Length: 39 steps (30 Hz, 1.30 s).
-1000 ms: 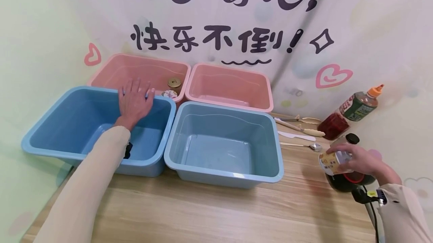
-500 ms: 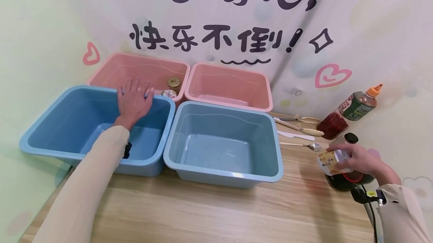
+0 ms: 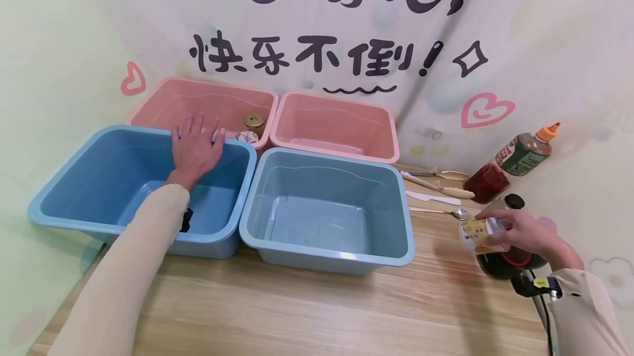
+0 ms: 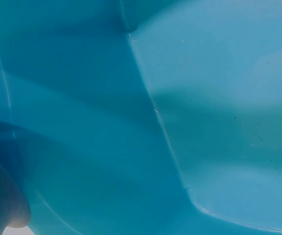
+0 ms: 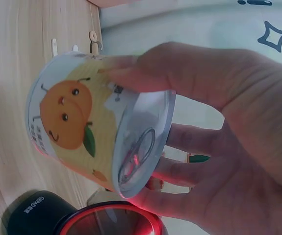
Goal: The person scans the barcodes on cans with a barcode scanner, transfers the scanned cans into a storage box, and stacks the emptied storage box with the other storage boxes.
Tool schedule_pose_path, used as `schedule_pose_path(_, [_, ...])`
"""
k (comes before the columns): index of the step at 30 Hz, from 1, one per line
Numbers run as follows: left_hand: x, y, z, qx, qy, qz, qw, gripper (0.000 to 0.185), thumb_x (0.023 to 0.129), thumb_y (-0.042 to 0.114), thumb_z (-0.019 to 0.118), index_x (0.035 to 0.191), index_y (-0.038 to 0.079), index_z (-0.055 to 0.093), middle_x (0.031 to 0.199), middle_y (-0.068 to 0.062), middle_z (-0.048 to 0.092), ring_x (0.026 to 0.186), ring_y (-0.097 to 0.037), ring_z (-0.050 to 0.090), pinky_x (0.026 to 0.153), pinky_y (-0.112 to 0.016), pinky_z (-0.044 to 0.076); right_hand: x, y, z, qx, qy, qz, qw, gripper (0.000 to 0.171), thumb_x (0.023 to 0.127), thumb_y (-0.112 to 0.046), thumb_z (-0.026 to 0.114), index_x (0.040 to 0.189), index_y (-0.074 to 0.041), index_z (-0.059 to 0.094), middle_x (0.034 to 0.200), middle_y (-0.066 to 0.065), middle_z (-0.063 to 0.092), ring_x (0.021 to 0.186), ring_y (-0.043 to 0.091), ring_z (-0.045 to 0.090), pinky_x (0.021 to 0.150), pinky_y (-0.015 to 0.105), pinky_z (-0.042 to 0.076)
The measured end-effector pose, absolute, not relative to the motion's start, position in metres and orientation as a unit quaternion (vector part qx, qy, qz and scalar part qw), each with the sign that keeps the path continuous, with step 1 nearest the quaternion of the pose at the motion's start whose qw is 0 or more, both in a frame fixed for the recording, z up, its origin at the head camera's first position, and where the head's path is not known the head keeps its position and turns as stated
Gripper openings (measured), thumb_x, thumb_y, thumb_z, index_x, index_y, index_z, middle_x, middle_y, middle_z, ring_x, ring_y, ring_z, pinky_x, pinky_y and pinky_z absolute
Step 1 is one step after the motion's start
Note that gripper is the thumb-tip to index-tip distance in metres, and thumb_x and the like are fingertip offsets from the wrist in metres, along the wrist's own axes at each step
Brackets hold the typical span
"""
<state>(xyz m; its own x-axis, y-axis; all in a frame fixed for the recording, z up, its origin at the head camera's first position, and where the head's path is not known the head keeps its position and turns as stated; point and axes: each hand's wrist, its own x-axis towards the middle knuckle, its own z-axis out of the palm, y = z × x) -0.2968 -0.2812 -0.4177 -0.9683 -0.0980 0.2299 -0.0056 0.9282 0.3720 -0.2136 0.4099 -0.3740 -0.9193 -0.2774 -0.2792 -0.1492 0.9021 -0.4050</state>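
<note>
In the head view my left hand (image 3: 195, 149) rests with straight, spread fingers on the far rim of the left blue tub (image 3: 44, 218). The left wrist view shows the blue inside of the tub (image 4: 229, 63) and part of the hand at the lower left corner. On the right, my right hand (image 3: 525, 235) grips a small pull-tab can (image 3: 474, 235) above the table. In the right wrist view the can (image 5: 77, 117) lies tilted between thumb and fingers. It has a yellow label with a cartoon orange, and the ring-pull end faces the palm.
Beside stands another blue tub (image 3: 317, 224); behind are pink tubs (image 3: 342, 103), the left one holding a gold-lidded can (image 3: 254, 119). Tongs (image 3: 446, 190), a white knife (image 3: 433, 198), a spoon (image 3: 460, 213), a sauce bottle (image 3: 525, 152), a black-lidded jar (image 3: 515, 201) and a black device (image 3: 497, 265) sit right.
My right hand has shifted slightly left and up with the can, which has turned more level. The left hand has stayed in place.
</note>
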Motion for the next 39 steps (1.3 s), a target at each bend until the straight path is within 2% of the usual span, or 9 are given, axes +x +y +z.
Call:
schedule_pose_path(8, [-0.298,-0.282,-0.419,0.028,-0.974,-0.189,0.122,0.064,0.105,0.05,0.024,0.156,0.012,0.033,0.166,-0.021,0.016,0.153,-0.044,0.01,0.12,-0.068,0.002,-0.219,0.403,-0.374,-0.111,0.958,-0.205,0.169,0.051,0.082,-0.017,0.08,0.127,0.001,0.063,0.118,0.03,0.059,0.096,0.035,0.059,0.068,0.03,0.052])
schedule_pose_path(13, [-0.298,-0.281,-0.418,0.026,-0.974,-0.189,0.125,0.064,0.105,0.05,0.025,0.155,0.012,0.034,0.166,-0.021,0.017,0.154,-0.044,0.01,0.12,-0.068,0.001,-0.222,0.4,-0.369,-0.117,0.956,-0.207,0.173,0.051,0.082,-0.015,0.079,0.128,0.001,0.062,0.111,0.025,0.063,0.094,0.03,0.057,0.064,0.028,0.052])
schedule_pose_path(18, [-0.297,-0.28,-0.418,0.025,-0.973,-0.192,0.125,0.064,0.105,0.049,0.024,0.156,0.012,0.034,0.166,-0.021,0.016,0.154,-0.043,0.008,0.12,-0.068,0.001,-0.23,0.39,-0.356,-0.127,0.959,-0.196,0.16,0.05,0.083,-0.015,0.079,0.127,0.0,0.063,0.11,0.025,0.062,0.093,0.034,0.056,0.064,0.031,0.052])
schedule_pose_path(26, [-0.296,-0.28,-0.416,0.028,-0.973,-0.195,0.12,0.064,0.105,0.05,0.024,0.156,0.012,0.032,0.167,-0.02,0.014,0.154,-0.043,0.006,0.121,-0.066,-0.003,-0.248,0.361,-0.328,-0.15,0.963,-0.175,0.137,0.052,0.082,-0.018,0.081,0.127,0.001,0.064,0.114,0.028,0.061,0.093,0.034,0.057,0.066,0.033,0.053])
schedule_pose_path(30, [-0.295,-0.28,-0.415,0.028,-0.974,-0.192,0.119,0.064,0.105,0.05,0.024,0.156,0.012,0.032,0.167,-0.02,0.013,0.154,-0.043,0.006,0.121,-0.067,-0.002,-0.26,0.342,-0.312,-0.167,0.968,-0.149,0.118,0.05,0.082,-0.02,0.081,0.125,-0.001,0.065,0.115,0.028,0.062,0.093,0.034,0.059,0.068,0.033,0.049])
schedule_pose_path(32, [-0.295,-0.281,-0.416,0.028,-0.974,-0.19,0.118,0.065,0.105,0.05,0.023,0.157,0.012,0.031,0.167,-0.02,0.013,0.154,-0.043,0.006,0.121,-0.067,-0.001,-0.265,0.332,-0.304,-0.165,0.967,-0.151,0.125,0.05,0.084,-0.019,0.079,0.128,-0.002,0.063,0.114,0.027,0.063,0.093,0.033,0.06,0.065,0.032,0.052])
schedule_pose_path(39, [-0.295,-0.279,-0.416,0.027,-0.974,-0.19,0.117,0.065,0.105,0.05,0.024,0.156,0.011,0.032,0.167,-0.021,0.012,0.155,-0.043,0.004,0.12,-0.068,-0.001,-0.289,0.29,-0.282,-0.186,0.965,-0.135,0.123,0.051,0.083,-0.018,0.079,0.129,-0.005,0.064,0.121,0.026,0.063,0.101,0.037,0.06,0.076,0.038,0.055])
